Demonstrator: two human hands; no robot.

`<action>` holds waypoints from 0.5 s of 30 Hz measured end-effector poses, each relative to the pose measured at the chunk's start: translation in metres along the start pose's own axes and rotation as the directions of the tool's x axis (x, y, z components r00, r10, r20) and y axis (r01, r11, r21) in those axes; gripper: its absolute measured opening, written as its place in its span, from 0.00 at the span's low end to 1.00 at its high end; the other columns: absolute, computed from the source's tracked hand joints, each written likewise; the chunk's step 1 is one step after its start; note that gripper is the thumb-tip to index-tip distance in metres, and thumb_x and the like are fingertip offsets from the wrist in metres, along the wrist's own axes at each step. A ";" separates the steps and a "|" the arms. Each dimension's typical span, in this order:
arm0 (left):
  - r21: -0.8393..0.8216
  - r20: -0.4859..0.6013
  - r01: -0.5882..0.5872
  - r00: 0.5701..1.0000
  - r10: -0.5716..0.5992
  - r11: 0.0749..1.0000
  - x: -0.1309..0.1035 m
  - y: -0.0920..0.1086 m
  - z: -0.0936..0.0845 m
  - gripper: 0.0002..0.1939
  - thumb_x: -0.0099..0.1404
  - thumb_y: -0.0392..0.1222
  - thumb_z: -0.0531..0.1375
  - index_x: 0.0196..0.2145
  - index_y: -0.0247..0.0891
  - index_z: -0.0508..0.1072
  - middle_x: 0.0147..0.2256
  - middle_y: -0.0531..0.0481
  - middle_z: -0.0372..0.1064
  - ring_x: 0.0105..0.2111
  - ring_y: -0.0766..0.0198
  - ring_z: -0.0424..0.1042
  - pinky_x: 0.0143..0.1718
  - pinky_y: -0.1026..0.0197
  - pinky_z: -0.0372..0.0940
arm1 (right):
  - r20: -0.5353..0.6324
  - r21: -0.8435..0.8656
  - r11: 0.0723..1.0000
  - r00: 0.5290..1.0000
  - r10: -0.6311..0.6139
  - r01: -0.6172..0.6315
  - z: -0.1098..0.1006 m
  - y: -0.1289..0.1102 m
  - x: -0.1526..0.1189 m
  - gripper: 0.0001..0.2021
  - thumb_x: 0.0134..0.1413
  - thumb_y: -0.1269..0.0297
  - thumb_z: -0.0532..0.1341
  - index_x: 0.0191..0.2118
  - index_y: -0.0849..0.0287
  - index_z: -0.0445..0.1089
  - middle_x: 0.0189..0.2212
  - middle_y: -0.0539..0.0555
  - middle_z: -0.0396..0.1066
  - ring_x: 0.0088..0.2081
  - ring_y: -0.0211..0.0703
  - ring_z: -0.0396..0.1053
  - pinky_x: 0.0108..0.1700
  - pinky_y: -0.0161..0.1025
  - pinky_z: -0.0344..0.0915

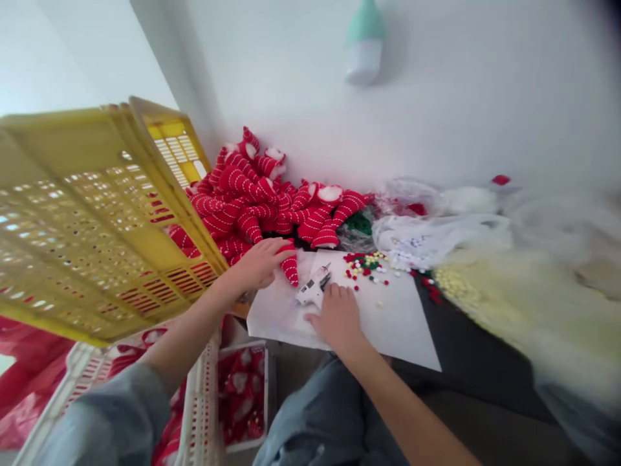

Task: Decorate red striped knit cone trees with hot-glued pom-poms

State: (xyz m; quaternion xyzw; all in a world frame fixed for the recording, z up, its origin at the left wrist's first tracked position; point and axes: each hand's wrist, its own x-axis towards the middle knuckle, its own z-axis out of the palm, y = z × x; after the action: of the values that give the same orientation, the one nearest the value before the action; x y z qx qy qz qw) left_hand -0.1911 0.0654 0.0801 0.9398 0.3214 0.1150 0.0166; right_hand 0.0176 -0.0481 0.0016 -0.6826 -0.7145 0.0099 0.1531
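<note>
My left hand (262,264) is at the front of a heap of red cone pieces with white stitched lines (242,200). Its fingers rest on one red striped cone (290,266), whose tip points toward me over the white paper (398,323). My right hand (339,314) lies beside a white glue gun (312,290), fingertips at its near right side and thumb spread to the left. The glue gun lies on the paper with its nozzle pointing away. Small red, green, white and yellow pompoms (365,264) are scattered on the paper to the right.
A large yellow crate (97,213) stands tilted on the left. White baskets of red pieces (266,395) sit below. Clear and white plastic bags (431,233) and a bag of pale yellow pompoms (485,291) lie at right. A green and white bulb (365,45) hangs above.
</note>
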 end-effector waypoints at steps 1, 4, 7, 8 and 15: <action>0.069 0.063 -0.032 0.998 0.027 0.997 0.017 -0.010 0.010 0.38 0.51 0.25 0.59 0.61 0.36 0.73 0.69 0.33 0.60 0.70 0.40 0.56 0.70 0.37 0.47 | 0.036 0.026 1.000 0.999 0.014 -0.015 0.002 -0.002 0.002 0.28 0.56 0.52 0.71 0.53 0.72 0.74 0.51 0.77 0.74 0.53 0.70 0.71 0.57 0.58 0.65; 0.107 0.239 -0.194 0.957 0.164 0.975 0.049 -0.032 0.035 0.32 0.53 0.23 0.57 0.55 0.38 0.77 0.64 0.35 0.69 0.68 0.46 0.61 0.70 0.40 0.48 | 0.063 0.094 0.995 0.997 0.035 -0.041 0.000 0.005 0.003 0.18 0.62 0.60 0.66 0.52 0.69 0.75 0.50 0.72 0.75 0.53 0.64 0.72 0.55 0.53 0.68; 0.066 0.272 -0.242 0.938 0.216 0.968 0.056 -0.039 0.035 0.25 0.56 0.26 0.59 0.50 0.39 0.80 0.54 0.37 0.78 0.60 0.47 0.71 0.67 0.43 0.55 | -0.010 0.180 0.983 0.999 0.031 -0.028 -0.003 0.024 -0.008 0.17 0.62 0.62 0.65 0.53 0.64 0.74 0.52 0.67 0.75 0.54 0.59 0.73 0.55 0.49 0.70; 0.048 0.241 -0.206 0.952 0.189 0.977 0.053 -0.038 0.029 0.25 0.55 0.28 0.61 0.51 0.39 0.79 0.53 0.37 0.78 0.58 0.45 0.72 0.65 0.43 0.57 | -0.084 0.255 0.967 0.996 0.032 -0.010 -0.003 0.032 -0.014 0.17 0.62 0.61 0.64 0.54 0.63 0.73 0.53 0.66 0.74 0.54 0.58 0.73 0.55 0.49 0.70; -0.915 -0.062 0.116 0.906 -0.418 0.387 0.009 0.029 -0.002 0.33 0.64 0.51 0.66 0.64 0.41 0.68 0.50 0.41 0.79 0.49 0.49 0.78 0.54 0.48 0.69 | -0.302 0.894 0.433 0.864 0.402 0.111 -0.009 0.087 -0.065 0.19 0.65 0.47 0.57 0.48 0.57 0.74 0.44 0.60 0.77 0.44 0.51 0.75 0.48 0.49 0.74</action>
State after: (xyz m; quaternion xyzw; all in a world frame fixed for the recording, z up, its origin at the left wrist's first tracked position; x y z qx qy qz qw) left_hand -0.1675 0.0482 0.0869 0.6935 0.3580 0.3959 0.4839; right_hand 0.1057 -0.1070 -0.0229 -0.5393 -0.4751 0.2299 0.6562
